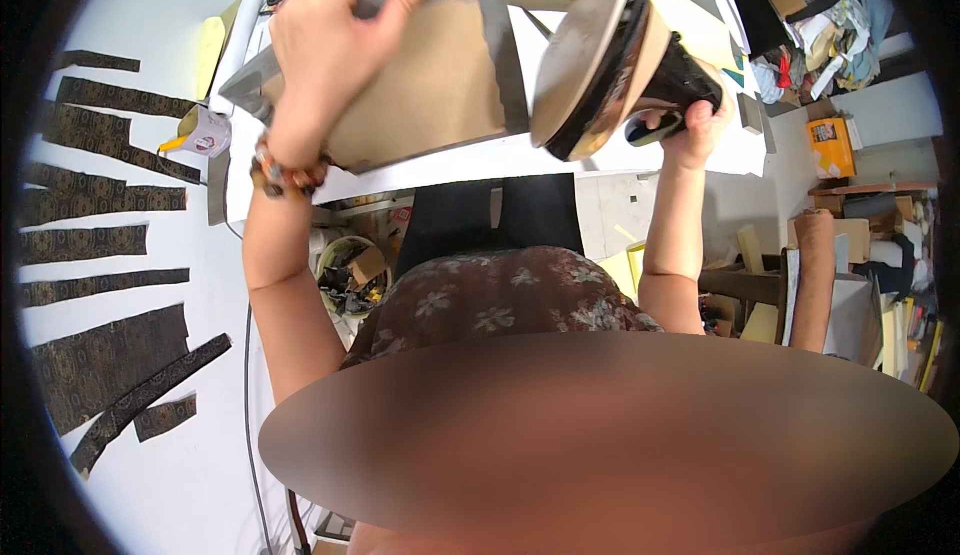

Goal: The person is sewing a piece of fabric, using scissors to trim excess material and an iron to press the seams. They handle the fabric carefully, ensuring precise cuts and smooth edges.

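My right hand [703, 127] grips the dark handle of a clothes iron [655, 45]. The iron is raised and tilted on its side, its pale flat soleplate turned left. Over a brown board with dark grey material along its edges [440, 85], my left hand [335, 40] is spread, its thumb apart from the fingers. Some of those fingers are bent and partly hidden, and nothing shows in them. Whether this hand touches the board I cannot tell. A beaded bracelet [288, 170] circles the left wrist.
White paper [440, 162] covers the worktable. Yellow sheets [690, 20] lie behind the iron. On the left, a white surface carries several dark patterned fabric strips [95, 200] and a cup [208, 132]. A scrap bin [353, 275] stands below; an orange box [830, 147] is at right.
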`<state>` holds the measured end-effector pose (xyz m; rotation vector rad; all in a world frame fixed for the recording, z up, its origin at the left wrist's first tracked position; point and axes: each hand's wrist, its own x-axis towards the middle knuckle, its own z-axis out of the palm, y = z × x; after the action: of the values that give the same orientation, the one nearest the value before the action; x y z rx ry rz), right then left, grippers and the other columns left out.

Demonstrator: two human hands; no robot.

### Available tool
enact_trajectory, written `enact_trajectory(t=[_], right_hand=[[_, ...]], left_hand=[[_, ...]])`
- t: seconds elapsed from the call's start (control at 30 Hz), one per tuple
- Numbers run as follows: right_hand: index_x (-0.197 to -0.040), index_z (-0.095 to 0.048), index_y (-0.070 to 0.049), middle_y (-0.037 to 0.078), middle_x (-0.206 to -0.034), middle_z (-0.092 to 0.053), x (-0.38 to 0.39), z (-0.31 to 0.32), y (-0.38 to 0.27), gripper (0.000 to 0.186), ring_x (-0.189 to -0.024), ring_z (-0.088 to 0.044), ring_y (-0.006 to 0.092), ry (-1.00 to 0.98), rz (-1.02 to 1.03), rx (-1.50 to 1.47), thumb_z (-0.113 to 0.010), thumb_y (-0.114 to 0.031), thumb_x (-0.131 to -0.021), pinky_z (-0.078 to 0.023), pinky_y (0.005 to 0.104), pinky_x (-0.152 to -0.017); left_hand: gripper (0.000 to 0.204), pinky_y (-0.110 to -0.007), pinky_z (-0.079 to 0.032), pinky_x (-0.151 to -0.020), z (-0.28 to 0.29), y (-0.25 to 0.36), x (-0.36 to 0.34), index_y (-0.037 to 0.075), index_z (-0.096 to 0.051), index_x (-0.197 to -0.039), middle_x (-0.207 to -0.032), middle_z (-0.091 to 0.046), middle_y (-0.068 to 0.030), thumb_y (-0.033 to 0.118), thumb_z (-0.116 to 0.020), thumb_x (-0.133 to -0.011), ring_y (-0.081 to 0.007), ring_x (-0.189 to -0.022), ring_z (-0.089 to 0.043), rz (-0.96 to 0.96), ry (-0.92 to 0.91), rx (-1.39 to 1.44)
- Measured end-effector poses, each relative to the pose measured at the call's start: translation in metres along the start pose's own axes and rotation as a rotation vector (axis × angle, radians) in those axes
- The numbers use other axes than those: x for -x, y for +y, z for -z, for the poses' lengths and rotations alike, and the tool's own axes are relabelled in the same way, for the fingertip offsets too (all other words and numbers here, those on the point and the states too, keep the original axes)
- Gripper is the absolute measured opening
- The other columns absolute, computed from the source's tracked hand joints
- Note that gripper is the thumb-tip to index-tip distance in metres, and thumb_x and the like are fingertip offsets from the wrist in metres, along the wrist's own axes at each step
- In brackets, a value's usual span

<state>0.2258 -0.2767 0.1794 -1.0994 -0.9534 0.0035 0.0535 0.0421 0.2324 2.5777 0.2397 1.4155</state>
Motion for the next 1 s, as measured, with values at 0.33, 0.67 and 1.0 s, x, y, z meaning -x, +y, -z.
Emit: enact_trajectory(t=[0.33,0.67,1.0], right_hand=[[-0.108,-0.066,0.005,0.008,-0.07,-0.064,0.007,0.036,-0.016,0.034,-0.054,-0.059,0.0143,0.226,-0.117,0.311,-0.077,-0.025,-0.095,-0.047,0.0268,-0.052],[-0.118,-0.069,0.008,0.004,-0.076,-0.068,-0.067,0.017,0.0,0.034,-0.06,-0.062,0.0113,-0.007,0.035,0.543,-0.076,-0.016,-0.094,-0.049,0.0222,-0.059],[-0.121,-0.061,-0.001,0.009,-0.113,-0.07,-0.243,-0.172,0.063,0.039,-0.113,-0.065,0.0195,-0.769,0.277,0.602,-0.076,0.003,-0.084,-0.052,0.0356,-0.102]], left_hand=[[0.06,-0.036,-0.058,-0.083,-0.093,-0.181,0.062,-0.005,-0.067,-0.123,-0.118,-0.072,-0.0138,0.05,-0.066,-0.099,-0.0223,-0.096,-0.071,1.3,-0.285,0.859],[0.059,-0.045,-0.047,-0.107,-0.077,-0.132,0.179,-0.004,-0.05,-0.142,-0.148,-0.053,-0.0186,0.045,-0.037,-0.112,-0.0294,-0.13,-0.056,1.763,0.038,1.005],[0.032,-0.027,-0.043,-0.052,-0.067,-0.085,0.248,0.006,-0.059,-0.12,-0.085,-0.065,-0.0005,0.034,-0.053,-0.109,-0.0115,-0.06,-0.054,1.755,0.169,1.052]])
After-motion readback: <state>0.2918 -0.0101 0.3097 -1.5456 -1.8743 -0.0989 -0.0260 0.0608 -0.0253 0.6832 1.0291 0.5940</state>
